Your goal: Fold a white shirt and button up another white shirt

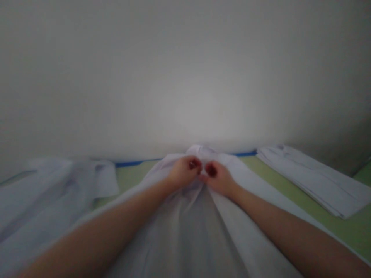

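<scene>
Pinching the white garment (185, 216) at its top edge, the left hand (183, 172) and right hand (218, 178) meet at frame centre, fingers closed on cloth. A folded stack (315, 179) lies at the right on the green surface (348, 227).

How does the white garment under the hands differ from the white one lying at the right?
The center garment is spread open and rumpled, with the left hand and right hand pinching its top; the right garment lies folded flat and untouched. The center one runs toward the camera; the right one lies angled. Both are white and rest on the green surface.
</scene>
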The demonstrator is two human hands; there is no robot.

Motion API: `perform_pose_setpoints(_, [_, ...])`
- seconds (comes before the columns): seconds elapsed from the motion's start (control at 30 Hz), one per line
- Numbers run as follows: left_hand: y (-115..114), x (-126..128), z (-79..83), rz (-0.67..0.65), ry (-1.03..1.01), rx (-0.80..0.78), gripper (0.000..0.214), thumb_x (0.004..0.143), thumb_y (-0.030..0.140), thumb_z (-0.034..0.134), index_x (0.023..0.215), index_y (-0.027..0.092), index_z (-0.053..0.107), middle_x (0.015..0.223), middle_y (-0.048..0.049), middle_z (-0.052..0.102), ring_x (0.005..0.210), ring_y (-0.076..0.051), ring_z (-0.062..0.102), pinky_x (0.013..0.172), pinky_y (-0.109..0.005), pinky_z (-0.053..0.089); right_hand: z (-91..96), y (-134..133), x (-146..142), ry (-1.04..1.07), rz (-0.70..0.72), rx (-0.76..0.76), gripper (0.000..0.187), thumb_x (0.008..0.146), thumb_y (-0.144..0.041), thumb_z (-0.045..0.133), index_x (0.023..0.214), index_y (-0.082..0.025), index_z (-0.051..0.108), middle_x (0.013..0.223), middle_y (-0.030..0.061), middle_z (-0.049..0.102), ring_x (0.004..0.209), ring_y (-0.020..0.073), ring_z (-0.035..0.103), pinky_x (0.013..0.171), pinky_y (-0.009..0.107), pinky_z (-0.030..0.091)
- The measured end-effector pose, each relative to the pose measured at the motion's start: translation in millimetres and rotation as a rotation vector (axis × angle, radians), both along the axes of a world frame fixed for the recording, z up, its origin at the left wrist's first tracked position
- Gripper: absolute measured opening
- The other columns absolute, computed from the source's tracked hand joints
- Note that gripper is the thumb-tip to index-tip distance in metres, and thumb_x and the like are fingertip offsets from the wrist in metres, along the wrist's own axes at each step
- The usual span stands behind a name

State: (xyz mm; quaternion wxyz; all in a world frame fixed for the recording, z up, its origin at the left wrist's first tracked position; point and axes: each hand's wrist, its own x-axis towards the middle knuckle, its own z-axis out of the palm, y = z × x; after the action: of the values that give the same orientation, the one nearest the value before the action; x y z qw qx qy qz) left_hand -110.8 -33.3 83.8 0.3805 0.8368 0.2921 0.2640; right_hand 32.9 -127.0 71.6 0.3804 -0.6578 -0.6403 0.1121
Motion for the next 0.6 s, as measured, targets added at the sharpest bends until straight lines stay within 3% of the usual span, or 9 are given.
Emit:
perform_pose_setpoints(0.07, [5,3,-3.1,0.041,-0.122,-0.260,0.010,0.073,0.024,0.058,0.079,0.017,0.054,0.064,0.0015,0.060,0.056,-0.010,0.059,0.057,-0.023,0.049,10.4,-6,-6,-0.255,-0.096,-0.016,0.030,0.071,-0.042,0.056,0.086,-0.016,0.051,0.073,0.0015,0.056,0.063,0.0125,0.047,0.057,0.024,0.034])
perform_pose_setpoints(0.13, [8,6,-6.3,0.077,-0.251,-0.448,0.010,0.071,0.020,0.060,0.076,0.017,0.052,0.062,0.0032,0.057,0.053,-0.009,0.057,0.057,-0.023,0.050,23.8,-13,-12,-0.485,-0.089,-0.052,0.028,0.073,-0.039,0.054,0.088,-0.016,0.053,0.079,0.0041,0.058,0.069,0.0150,0.050,0.062,0.026,0.034])
perform_pose_setpoints(0.23, [12,8,-9.3,0.160,-0.352,-0.510,0.012,0.069,0.016,0.061,0.074,0.017,0.051,0.062,0.0037,0.055,0.052,-0.008,0.056,0.057,-0.023,0.051,43.9,-21,-20,-0.718,-0.010,-0.106,0.024,0.074,-0.033,0.050,0.089,-0.016,0.058,0.087,0.0086,0.060,0.081,0.0198,0.053,0.073,0.030,0.035])
perform_pose_setpoints(0.3, [15,7,-7.3,0.200,-0.301,-0.400,0.013,0.069,0.020,0.062,0.075,0.016,0.051,0.064,0.0021,0.057,0.054,-0.009,0.057,0.057,-0.023,0.050,52.6,-23,-23,-0.805,-0.007,-0.131,0.023,0.074,-0.031,0.048,0.086,-0.016,0.061,0.088,0.0109,0.061,0.087,0.0231,0.053,0.078,0.033,0.036])
perform_pose_setpoints(0.4, [20,-2,6.5,0.170,-0.058,-0.105,0.017,0.071,0.031,0.061,0.076,0.016,0.055,0.066,-0.0015,0.061,0.059,-0.011,0.058,0.055,-0.021,0.045,56.0,-24,-21,-0.887,-0.020,-0.219,0.023,0.075,-0.029,0.046,0.083,-0.016,0.065,0.087,0.0122,0.063,0.086,0.0259,0.056,0.078,0.037,0.038])
perform_pose_setpoints(0.53, [17,-23,38.8,-0.075,0.385,0.307,0.019,0.068,0.035,0.060,0.071,0.017,0.063,0.067,-0.0027,0.064,0.057,-0.011,0.055,0.055,-0.021,0.040,50.8,-24,-8,-0.909,0.014,-0.470,0.025,0.071,-0.026,0.050,0.087,-0.018,0.067,0.085,0.0122,0.066,0.079,0.0261,0.061,0.069,0.035,0.044])
perform_pose_setpoints(0.6, [11,-32,50.5,-0.203,0.610,0.400,0.016,0.063,0.032,0.062,0.069,0.018,0.067,0.067,-0.0025,0.065,0.056,-0.011,0.054,0.056,-0.022,0.039,49.6,-25,-1,-0.913,0.043,-0.550,0.026,0.069,-0.026,0.051,0.087,-0.018,0.068,0.085,0.0123,0.067,0.079,0.0265,0.062,0.067,0.034,0.045])
